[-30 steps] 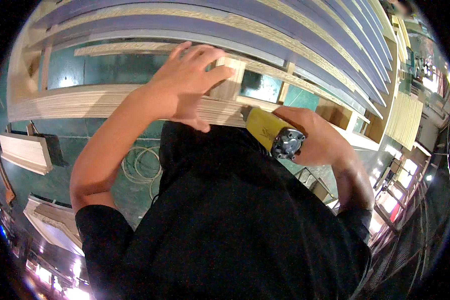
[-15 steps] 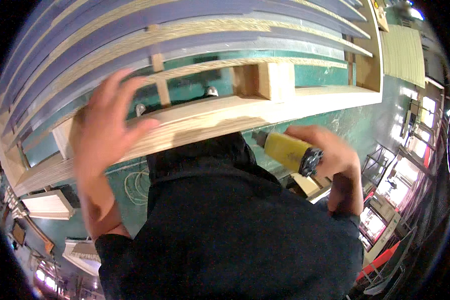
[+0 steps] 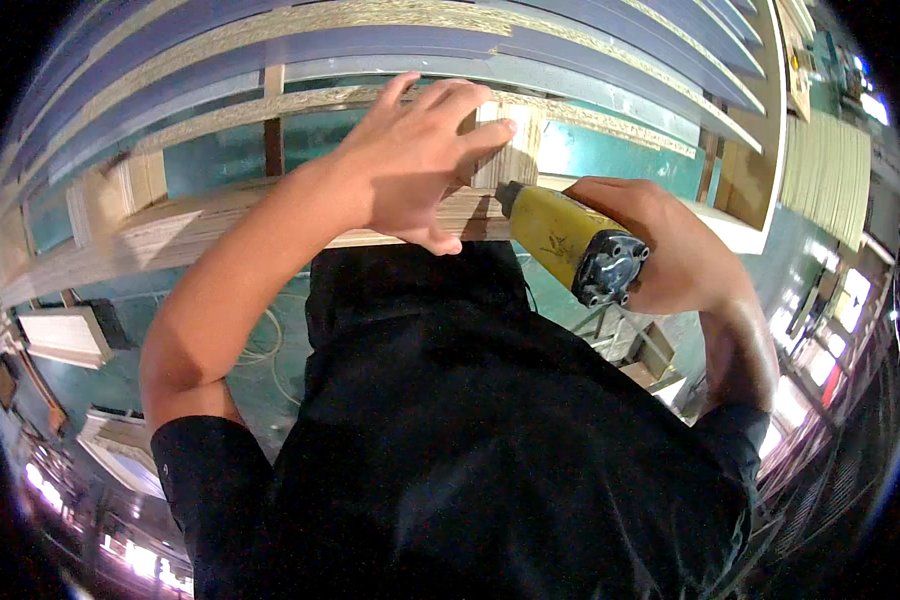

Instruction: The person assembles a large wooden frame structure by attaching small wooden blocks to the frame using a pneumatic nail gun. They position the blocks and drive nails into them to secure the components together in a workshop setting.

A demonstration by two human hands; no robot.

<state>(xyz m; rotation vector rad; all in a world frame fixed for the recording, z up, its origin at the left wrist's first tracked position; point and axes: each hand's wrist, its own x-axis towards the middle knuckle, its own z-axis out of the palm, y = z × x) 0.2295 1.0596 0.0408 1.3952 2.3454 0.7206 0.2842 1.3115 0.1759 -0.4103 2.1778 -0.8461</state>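
Observation:
My right hand [image 3: 665, 240] is wrapped round a yellow nail gun [image 3: 560, 240] with a black bolted end cap. The gun's dark nose is at the near wooden rail [image 3: 210, 215], beside a short wood block [image 3: 518, 145]; whether it touches is unclear. My left hand [image 3: 420, 165] reaches over the rail with fingers spread, the fingertips at the block and the thumb low on the rail's near side. It partly hides the block and the rail. Beyond the rail, long boards [image 3: 350, 60] with raw edges and bluish faces stand in rows within the frame.
An end board [image 3: 745, 190] closes the frame at right. A stack of pale sheets [image 3: 825, 180] lies beyond it. At left, a pale panel [image 3: 65, 335] sits over the green floor [image 3: 270, 360], where a thin hose [image 3: 265, 345] lies coiled.
My left hand has moved right along the rail to the wood block. The nail gun in my right hand has come up to the rail beside that block.

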